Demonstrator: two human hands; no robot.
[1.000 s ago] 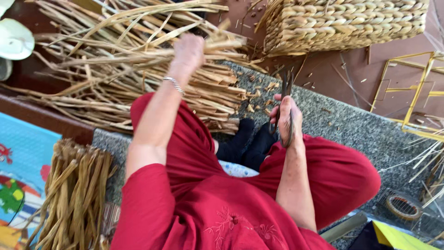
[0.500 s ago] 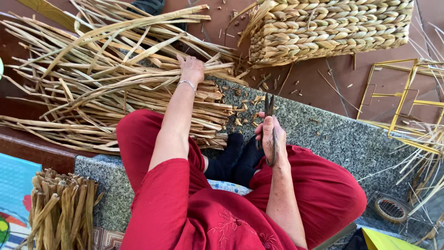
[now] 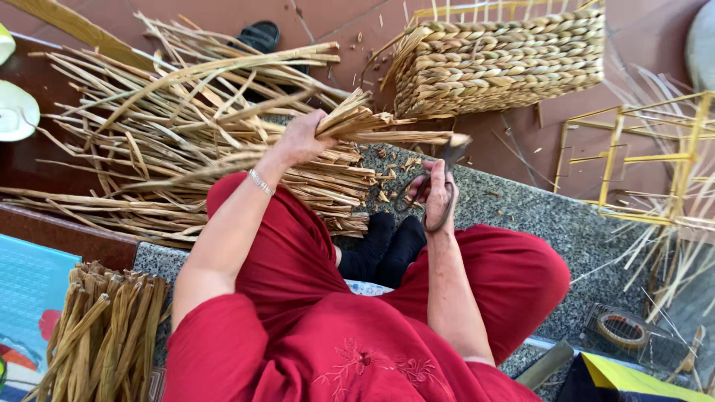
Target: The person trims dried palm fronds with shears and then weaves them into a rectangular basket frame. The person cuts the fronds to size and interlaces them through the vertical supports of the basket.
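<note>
My left hand (image 3: 300, 139) grips a bundle of dried straw-coloured stalks (image 3: 372, 125) lifted off the big pile, its cut ends pointing right. My right hand (image 3: 438, 195) holds a pair of scissors (image 3: 441, 186) with dark handles; the blades reach up to the tips of the bundle. Both arms come out of red sleeves and rest over red trousers. Dark-socked feet (image 3: 387, 246) rest on the speckled stone slab (image 3: 521, 216) between my knees.
A large heap of dried stalks (image 3: 149, 149) lies to the left. A woven basket (image 3: 499, 56) stands at the back, a yellow wire frame (image 3: 648, 156) to the right, a short tied bundle (image 3: 104, 335) at lower left, a tape roll (image 3: 622, 327) at lower right.
My left hand has closed on a bundle of stalks and lifted it rightward off the pile. My right hand has raised the scissors to the bundle's ends.
</note>
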